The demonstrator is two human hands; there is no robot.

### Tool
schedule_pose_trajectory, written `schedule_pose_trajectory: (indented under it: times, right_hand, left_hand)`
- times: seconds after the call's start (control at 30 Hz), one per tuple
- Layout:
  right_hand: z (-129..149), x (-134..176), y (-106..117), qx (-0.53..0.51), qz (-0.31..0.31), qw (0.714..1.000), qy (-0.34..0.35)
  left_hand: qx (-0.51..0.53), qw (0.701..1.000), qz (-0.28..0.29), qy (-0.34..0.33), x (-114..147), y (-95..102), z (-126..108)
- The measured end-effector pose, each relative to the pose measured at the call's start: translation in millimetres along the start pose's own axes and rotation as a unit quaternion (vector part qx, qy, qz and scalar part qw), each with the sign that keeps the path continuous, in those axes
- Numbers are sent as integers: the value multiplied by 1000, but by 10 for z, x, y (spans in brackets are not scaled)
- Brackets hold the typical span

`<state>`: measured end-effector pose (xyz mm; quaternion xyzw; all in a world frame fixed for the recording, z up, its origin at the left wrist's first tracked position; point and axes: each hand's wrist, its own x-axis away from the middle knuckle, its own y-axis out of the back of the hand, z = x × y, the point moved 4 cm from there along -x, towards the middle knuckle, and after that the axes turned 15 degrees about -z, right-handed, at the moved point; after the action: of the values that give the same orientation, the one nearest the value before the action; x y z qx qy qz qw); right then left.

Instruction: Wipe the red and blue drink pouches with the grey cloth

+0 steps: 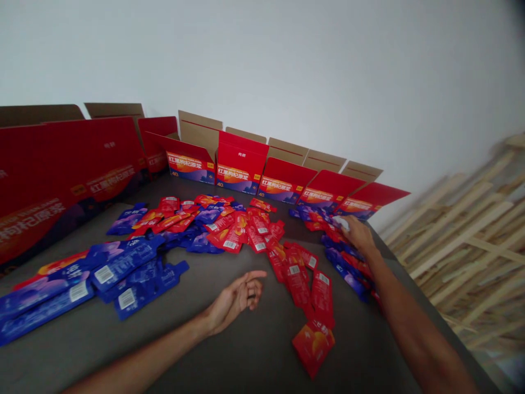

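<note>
Above the grey tabletop [254, 350] hovers my left hand [235, 301], the index finger stretched out and the others loosely curled, with nothing in it. Red pouches [299, 284] with barcodes lie just to its right, and blue pouches [135, 279] lie to its left. Over at the right edge, my right hand [357, 234] reaches onto a row of mixed red and blue pouches [348, 268]. Its fingers are closed around a small whitish thing [341, 222], blurred and partly hidden. A mixed heap of pouches [229, 230] spreads across the middle.
Open-topped red cartons [241, 164] with raised brown flaps stand along the back by the wall [262, 65]. A larger red carton side [69, 180] fills the left. Beyond the table's right edge, wooden slats [471, 257] are stacked.
</note>
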<state>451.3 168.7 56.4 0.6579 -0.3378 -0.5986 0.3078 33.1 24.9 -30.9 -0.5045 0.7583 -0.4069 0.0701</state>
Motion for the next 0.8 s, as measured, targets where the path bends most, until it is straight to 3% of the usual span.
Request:
schedule_pose_trajectory:
  times: [0.13, 0.3, 0.43, 0.6, 0.67, 0.8]
  right_hand:
    - [78, 6, 337, -15, -90, 996, -21]
    - [416, 31, 793, -90, -209, 974, -1]
    - [821, 151, 1055, -142, -227, 963, 30]
    - [1467, 457, 1230, -250, -239, 934, 90]
    - [1726, 598, 1247, -295, -232, 921, 107]
    - [2162, 857, 1188, -382, -181, 898, 125]
  left_hand:
    - [-112, 993, -25, -1, 21, 11, 72]
    - [-247, 966, -17, -69, 76, -22, 111]
    - [-352, 921, 1, -168, 130, -29, 44]
    - [-395, 887, 2, -240, 180, -8, -154]
    - [-441, 857, -22, -268, 198, -2, -281]
    - [-613, 697, -151, -339, 323, 112, -632]
